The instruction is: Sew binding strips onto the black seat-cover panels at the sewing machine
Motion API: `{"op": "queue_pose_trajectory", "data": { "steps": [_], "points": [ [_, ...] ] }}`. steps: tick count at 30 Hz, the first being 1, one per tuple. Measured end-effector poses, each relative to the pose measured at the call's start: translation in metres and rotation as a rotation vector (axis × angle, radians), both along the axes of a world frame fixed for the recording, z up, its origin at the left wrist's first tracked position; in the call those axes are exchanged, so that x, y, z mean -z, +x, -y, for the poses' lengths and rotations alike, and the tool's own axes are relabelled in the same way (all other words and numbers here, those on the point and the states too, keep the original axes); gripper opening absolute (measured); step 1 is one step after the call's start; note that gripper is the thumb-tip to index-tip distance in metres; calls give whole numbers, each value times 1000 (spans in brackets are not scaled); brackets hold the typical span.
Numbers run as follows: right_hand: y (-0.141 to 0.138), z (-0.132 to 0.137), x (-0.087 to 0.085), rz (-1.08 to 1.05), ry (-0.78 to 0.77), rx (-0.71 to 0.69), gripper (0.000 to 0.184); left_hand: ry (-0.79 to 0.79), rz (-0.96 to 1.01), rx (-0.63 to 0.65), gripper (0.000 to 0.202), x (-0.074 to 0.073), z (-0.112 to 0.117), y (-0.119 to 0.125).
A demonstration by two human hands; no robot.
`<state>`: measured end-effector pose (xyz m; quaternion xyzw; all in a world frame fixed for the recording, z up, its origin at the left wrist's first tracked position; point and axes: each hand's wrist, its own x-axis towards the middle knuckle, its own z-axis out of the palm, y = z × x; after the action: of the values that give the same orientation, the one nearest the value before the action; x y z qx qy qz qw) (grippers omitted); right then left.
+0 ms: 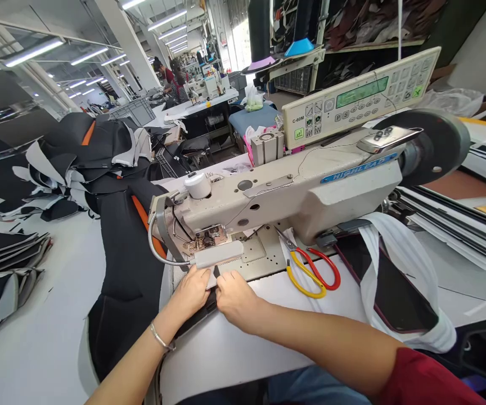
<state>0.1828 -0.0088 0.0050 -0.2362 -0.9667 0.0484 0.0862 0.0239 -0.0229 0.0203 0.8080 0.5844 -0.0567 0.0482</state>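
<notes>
Both hands are at the front edge of a sewing machine [268, 194] bed, just below a white lamp bar [219, 255] on a bendable metal neck. My left hand [191, 291], with a bracelet at its wrist, is closed on the edge of a black padded fabric piece [131, 253] with an orange strip. Fingers bent in a pinch, my right hand [238, 299] grips the dark edge of the fabric close beside it. A small grey flap [212, 279] shows between the hands. The lamp and fingers hide the needle area.
Scissors [310, 269] with red and yellow handles lie right of my right hand. Beyond them are a white strap [431, 281] and a dark phone-like slab [388, 281]. Stacked fabric pieces [9, 270] sit at left. A control panel [361, 101] tops the machine. People work far back.
</notes>
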Motion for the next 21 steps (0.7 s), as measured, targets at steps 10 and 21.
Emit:
{"op": "queue_pose_trajectory", "data": {
  "steps": [10, 21],
  "points": [
    [-18, 4, 31, -64, 49, -155, 23, 45, 15, -107, 35, 2, -12, 9],
    [-11, 1, 23, -64, -16, -180, 15, 259, 266, -322, 23, 20, -9, 26]
  ]
}}
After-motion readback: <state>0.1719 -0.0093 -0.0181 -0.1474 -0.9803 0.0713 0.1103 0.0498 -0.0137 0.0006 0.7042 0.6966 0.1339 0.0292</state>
